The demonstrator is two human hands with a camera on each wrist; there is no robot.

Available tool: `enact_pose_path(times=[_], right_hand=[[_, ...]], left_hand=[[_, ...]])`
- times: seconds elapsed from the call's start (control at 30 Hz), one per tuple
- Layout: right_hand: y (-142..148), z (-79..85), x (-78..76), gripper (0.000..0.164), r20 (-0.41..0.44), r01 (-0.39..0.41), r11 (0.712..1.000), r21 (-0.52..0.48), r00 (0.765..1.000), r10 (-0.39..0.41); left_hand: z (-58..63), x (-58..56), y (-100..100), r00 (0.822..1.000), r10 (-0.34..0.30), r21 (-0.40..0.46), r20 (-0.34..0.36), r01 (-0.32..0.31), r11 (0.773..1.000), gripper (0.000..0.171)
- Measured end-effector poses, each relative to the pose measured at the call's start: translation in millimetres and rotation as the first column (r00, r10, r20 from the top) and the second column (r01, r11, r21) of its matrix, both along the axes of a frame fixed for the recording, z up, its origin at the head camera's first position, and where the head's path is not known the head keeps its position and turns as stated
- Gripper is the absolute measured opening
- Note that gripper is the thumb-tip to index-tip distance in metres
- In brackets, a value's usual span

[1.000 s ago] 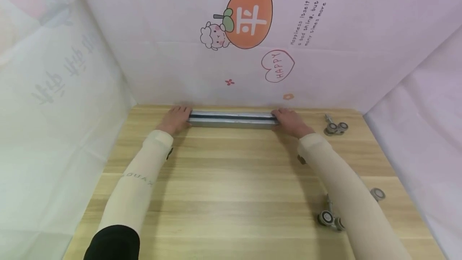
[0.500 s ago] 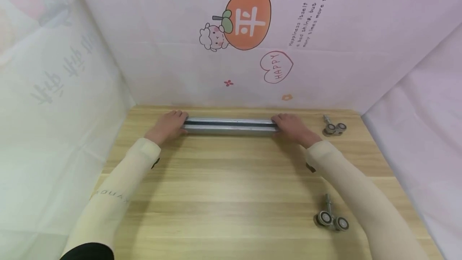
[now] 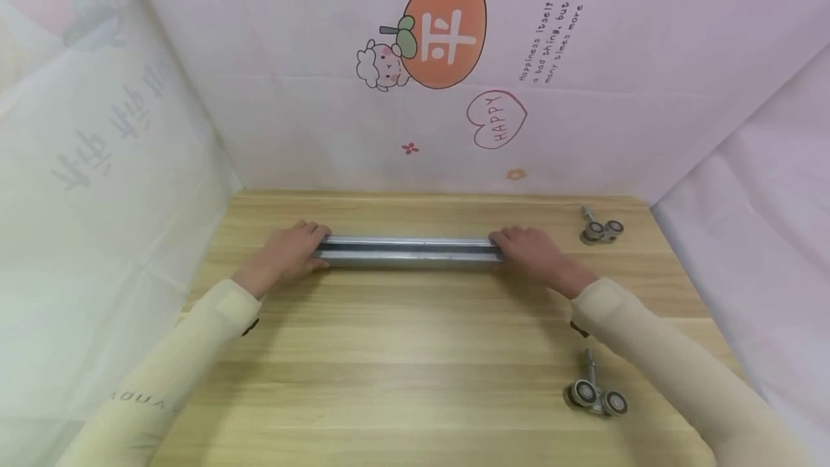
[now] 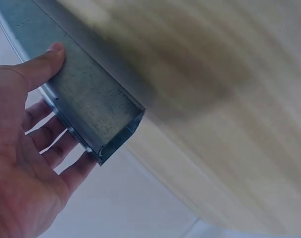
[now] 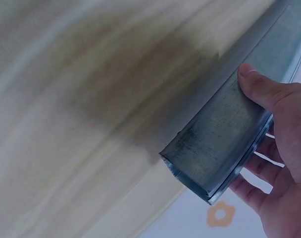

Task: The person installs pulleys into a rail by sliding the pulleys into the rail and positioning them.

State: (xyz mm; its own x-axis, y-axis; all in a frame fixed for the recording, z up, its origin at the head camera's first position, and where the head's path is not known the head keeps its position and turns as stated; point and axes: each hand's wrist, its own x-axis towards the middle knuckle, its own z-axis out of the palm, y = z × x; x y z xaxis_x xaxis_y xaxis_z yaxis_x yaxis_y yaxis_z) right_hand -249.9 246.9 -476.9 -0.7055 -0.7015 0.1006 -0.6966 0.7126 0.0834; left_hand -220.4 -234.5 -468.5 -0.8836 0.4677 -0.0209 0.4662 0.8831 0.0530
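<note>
A silvery metal channel rail [image 3: 408,252] with a dark slot along its upper face lies crosswise between both hands. At its left end the left hand [image 3: 288,251] grips it. The right hand [image 3: 532,254] holds the other end the same way. In the left wrist view, the thumb presses the near side of the rail [image 4: 91,89] and the fingers are on the opposite side. The right wrist view has the thumb on the rail's [image 5: 215,134] side face and the fingers behind it, with the rail's cut end showing.
A roller bracket [image 3: 601,225] with a threaded bolt lies at the back right of the wooden table [image 3: 415,366]. Another roller bracket [image 3: 596,395] lies nearer, beside the right forearm. A printed white sheet [image 3: 311,128] rises behind the table, with more sheeting at both sides.
Both hands have drawn the rail from the table's back edge toward the person. The forearms have spread outward, and the nearer roller bracket is now uncovered by the right sleeve.
</note>
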Motion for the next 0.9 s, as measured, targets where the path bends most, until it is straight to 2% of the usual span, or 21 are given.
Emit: enact_pose_path(times=[0.33, 0.57, 0.9], right_hand=[[-5, -2.6, 33.9, 0.058, 0.007, -0.048, 0.999, -0.009, 0.999, 0.048], [-11, -7.0, 50.9, 0.056, -0.03, -0.091, 0.996, -0.02, 0.995, 0.09], [-16, -5.0, 69.4, 0.054, 0.015, -0.097, 0.995, -0.023, 0.995, 0.097]], left_hand=[[-7.6, 36.5, -10, 0.999, -0.033, 0.027, -0.01, 0.033, 0.999, 0.063], [-9.7, 53.4, -17, 0.999, -0.048, 0.035, -0.012, 0.048, 0.998, 0.062], [-10.1, 72.1, -22, 0.999, -0.052, 0.043, -0.013, 0.052, 0.998, 0.063]])
